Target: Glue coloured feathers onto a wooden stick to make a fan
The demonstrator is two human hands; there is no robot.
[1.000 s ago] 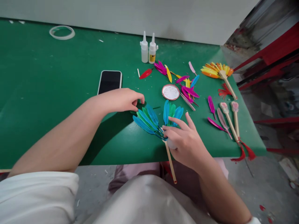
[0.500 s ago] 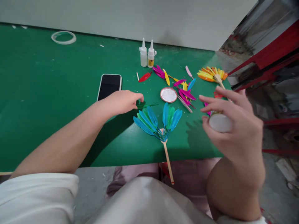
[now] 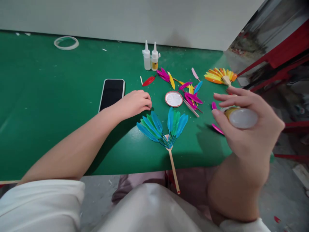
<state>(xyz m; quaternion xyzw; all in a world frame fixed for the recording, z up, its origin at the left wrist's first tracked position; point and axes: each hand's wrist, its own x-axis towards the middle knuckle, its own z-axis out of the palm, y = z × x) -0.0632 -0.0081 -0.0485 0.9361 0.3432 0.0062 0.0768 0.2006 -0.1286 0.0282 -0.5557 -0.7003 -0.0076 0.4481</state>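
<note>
My left hand [image 3: 137, 102] rests on the table with its fingers curled together. A dark green tip shows at the fingertips, from a green feather mostly hidden under the hand. Just right of and below it lies a fan of blue and green feathers [image 3: 158, 125], its wooden handle [image 3: 174, 170] sticking out past the table's front edge. On the right, my right hand [image 3: 251, 119] is raised above the table. Its fingers are wrapped round a small glue bottle [image 3: 242, 118], whose whitish base faces me and whose yellow label partly shows.
Two glue bottles [image 3: 151, 59] stand at the back. Loose pink, yellow and blue feathers [image 3: 191, 96] lie around a round white-faced disc [image 3: 173, 99]. A yellow-orange feather fan [image 3: 220, 76] lies far right, a phone [image 3: 112, 93] left, and a tape ring [image 3: 66, 43] back left.
My left hand has shifted slightly right and closed over the green feather, which showed more before. My right hand has moved right with the glue bottle, uncovering pink feathers.
</note>
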